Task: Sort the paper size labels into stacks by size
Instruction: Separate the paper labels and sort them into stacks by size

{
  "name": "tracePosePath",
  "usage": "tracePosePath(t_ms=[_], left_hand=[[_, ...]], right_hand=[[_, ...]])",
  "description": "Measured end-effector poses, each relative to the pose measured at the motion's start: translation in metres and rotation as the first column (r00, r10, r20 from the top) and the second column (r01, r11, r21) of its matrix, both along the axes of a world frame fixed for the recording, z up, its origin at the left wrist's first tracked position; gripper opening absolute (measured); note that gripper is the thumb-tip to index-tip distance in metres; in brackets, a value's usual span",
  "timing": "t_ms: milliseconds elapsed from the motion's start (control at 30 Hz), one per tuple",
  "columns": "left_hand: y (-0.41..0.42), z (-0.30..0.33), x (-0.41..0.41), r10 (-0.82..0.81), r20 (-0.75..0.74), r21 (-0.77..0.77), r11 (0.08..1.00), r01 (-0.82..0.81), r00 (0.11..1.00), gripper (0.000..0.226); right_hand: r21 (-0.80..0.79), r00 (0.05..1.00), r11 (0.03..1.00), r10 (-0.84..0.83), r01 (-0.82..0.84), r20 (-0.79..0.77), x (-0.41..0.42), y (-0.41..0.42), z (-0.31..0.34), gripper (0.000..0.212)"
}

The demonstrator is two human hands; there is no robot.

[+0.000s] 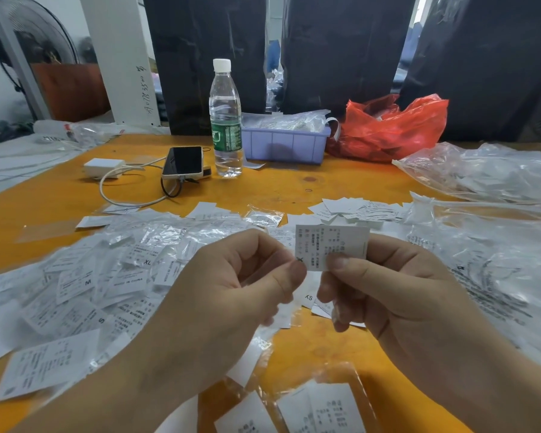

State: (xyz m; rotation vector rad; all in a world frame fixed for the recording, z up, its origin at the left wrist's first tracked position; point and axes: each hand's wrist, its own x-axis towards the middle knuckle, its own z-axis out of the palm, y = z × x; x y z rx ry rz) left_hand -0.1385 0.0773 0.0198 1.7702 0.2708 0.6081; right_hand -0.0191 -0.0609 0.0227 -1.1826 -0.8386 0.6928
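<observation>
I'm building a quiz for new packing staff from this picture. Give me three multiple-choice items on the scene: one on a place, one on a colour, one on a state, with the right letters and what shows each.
1. Where does the clear plastic water bottle with the green wrapper stand?
A. Between the black-screened phone and the lilac plastic bin
B. Inside the bin
C. On the loose white paper size labels

2. What colour is the crumpled plastic bag beside the bin?
A. Blue
B. Red
C. Green

3. How is the raised white printed paper label held?
A. Lying flat on the orange table
B. Gripped by one hand only
C. Pinched by both hands

Answers:
1 A, the bottle stands upright on the table between the two.
2 B, the bag is plainly red.
3 C, the left hand and right hand each pinch its lower edge.
</observation>
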Motion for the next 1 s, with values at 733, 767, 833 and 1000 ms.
tracePosePath(t_ms=[733,767,833,1000], left_hand=[[0.0042,-0.0005,-0.0016,0.009,0.029,0.099,0.995,-0.012,1.0,0.031],[0.0033,-0.0011,-0.0014,-0.009,0.019,0.092,0.996,0.008,1.0,0.032],[0.0022,-0.0026,0.0001,-0.035,0.005,0.059,0.998,0.034,0.999,0.031],[0.0045,-0.0014,0.0005,-0.004,0.014,0.001,1.0,0.004,1.0,0.017]], right_hand=[[-0.151,0.945,0.989,0.05,0.0,0.322,-0.0034,-0.0018,-0.0057,0.016],[-0.157,0.947,0.987,0.067,-0.018,0.314,-0.0042,-0.0013,-0.0058,0.015],[-0.175,0.947,0.984,0.097,-0.044,0.306,-0.0045,-0.0008,-0.0063,0.015],[-0.101,0.962,0.995,0.011,0.018,0.274,0.0015,-0.0013,-0.0036,0.014]])
